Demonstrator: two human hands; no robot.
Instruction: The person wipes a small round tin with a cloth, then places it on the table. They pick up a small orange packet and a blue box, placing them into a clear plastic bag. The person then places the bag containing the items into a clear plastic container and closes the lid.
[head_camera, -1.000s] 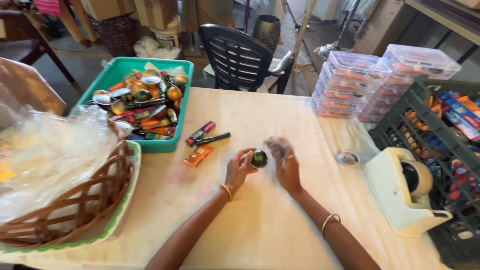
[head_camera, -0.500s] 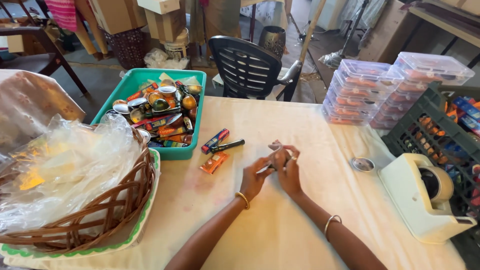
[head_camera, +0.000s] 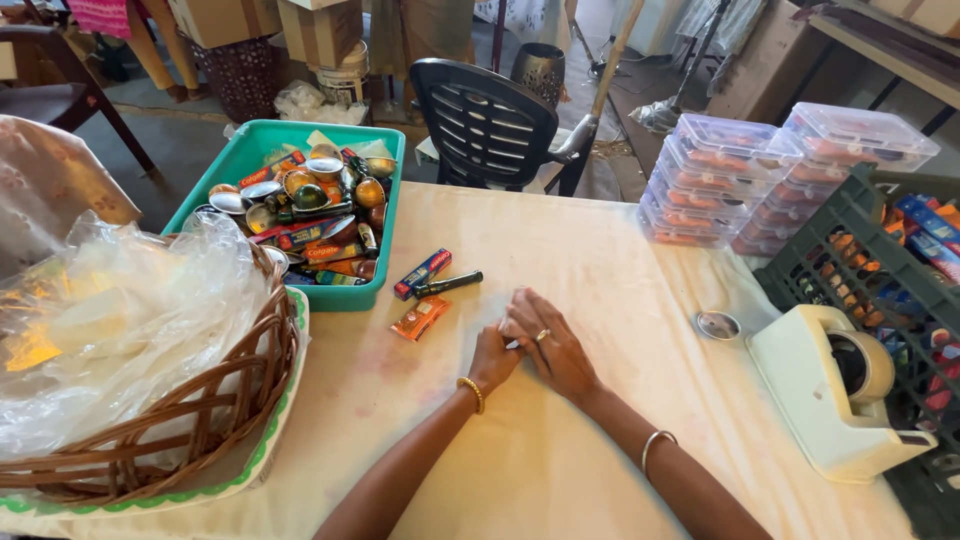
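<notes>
My left hand (head_camera: 493, 362) and my right hand (head_camera: 552, 345) are pressed together on the cream tablecloth at the table's middle. They are closed over a small item that is almost wholly hidden; only a pale sliver (head_camera: 511, 343) shows between the fingers. Just left of the hands lie an orange sachet (head_camera: 420, 318), a small blue box (head_camera: 422, 274) and a thin black tube (head_camera: 449, 284). Behind those stands a teal tray (head_camera: 388, 190) holding several small tins and tubes.
A wicker basket (head_camera: 215, 405) lined with clear plastic fills the left side. On the right are a white tape dispenser (head_camera: 815, 395), a small round lid (head_camera: 718, 325), stacked clear lidded boxes (head_camera: 715, 185) and a dark crate (head_camera: 840, 250). A black chair (head_camera: 490, 125) stands behind the table.
A second ago my hands were apart, the left holding a small round dark tin and the right a clear wrap. They have come together and closed over it, lower on the table.
</notes>
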